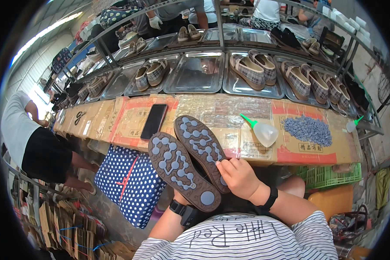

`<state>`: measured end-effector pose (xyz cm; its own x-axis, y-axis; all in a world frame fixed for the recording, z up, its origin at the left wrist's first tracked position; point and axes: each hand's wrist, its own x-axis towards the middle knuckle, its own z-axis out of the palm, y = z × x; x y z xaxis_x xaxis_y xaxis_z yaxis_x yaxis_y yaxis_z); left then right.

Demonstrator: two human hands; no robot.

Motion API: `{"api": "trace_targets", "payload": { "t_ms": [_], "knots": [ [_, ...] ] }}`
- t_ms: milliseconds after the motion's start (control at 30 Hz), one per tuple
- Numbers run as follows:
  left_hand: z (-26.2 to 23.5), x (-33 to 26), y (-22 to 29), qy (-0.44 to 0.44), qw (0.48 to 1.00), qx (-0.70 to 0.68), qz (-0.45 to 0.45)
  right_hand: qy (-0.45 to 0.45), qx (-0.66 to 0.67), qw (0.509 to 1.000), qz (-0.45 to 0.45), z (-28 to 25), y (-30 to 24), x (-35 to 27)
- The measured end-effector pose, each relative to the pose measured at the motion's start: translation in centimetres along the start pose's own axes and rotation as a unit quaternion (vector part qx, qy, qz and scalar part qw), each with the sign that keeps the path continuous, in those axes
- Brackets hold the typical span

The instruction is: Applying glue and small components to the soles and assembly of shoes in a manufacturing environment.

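Note:
Two shoes are held soles up in front of me, the left shoe (171,160) overlapping the right shoe (200,141). Their brown soles carry grey-blue linked dots and lines. My left hand (180,198) supports them from underneath, its fingers hidden behind the left shoe. With thumb and fingers pressed together, my right hand (240,177) touches the right shoe's sole near its heel; whatever small thing it pinches is too small to make out. To the right on the cardboard-covered bench (195,104) lie a heap of small blue pieces (307,130) and a squeeze bottle (265,133) with a green nozzle.
A black phone (154,121) and scissors (79,117) lie left on the bench. Behind, metal trays (200,71) on a rack bear plaid shoes (252,69). A second small bottle (353,125) stands far right. A dotted blue bundle (128,186) and another person (30,130) are at left.

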<state>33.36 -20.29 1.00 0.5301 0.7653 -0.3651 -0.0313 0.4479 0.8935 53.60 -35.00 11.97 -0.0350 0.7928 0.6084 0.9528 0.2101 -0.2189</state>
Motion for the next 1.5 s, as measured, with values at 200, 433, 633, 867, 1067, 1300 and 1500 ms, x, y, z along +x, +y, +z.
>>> {"api": "trace_targets", "payload": {
  "t_ms": [200,433,633,867,1067,1300,1500],
  "knots": [
    [0.5,0.1,0.0,-0.005,1.000,0.005,0.001,0.004,0.104,0.994,0.040,-0.1,1.8,-0.5],
    [0.8,0.9,0.1,0.003,1.000,0.009,0.008,0.156,0.145,0.956,0.203,-3.5,4.8,-4.2],
    [1.3,1.6,-0.2,0.000,1.000,0.012,0.006,0.156,-0.022,0.929,0.336,-6.4,11.8,-9.7],
    [1.4,1.6,-0.2,0.001,1.000,0.013,0.008,0.144,-0.120,0.903,0.386,-7.1,14.8,-9.7],
    [1.4,1.4,-0.1,0.000,1.000,0.016,0.010,0.108,-0.147,0.925,0.333,-7.1,16.2,-9.6],
    [0.9,0.8,-0.1,0.003,0.999,0.029,0.013,0.145,-0.086,0.938,0.304,-8.0,12.7,-7.1],
    [1.0,0.1,-0.1,-0.007,0.998,0.055,0.019,0.058,0.521,0.768,0.367,-4.0,1.9,-1.3]
  ]
}}
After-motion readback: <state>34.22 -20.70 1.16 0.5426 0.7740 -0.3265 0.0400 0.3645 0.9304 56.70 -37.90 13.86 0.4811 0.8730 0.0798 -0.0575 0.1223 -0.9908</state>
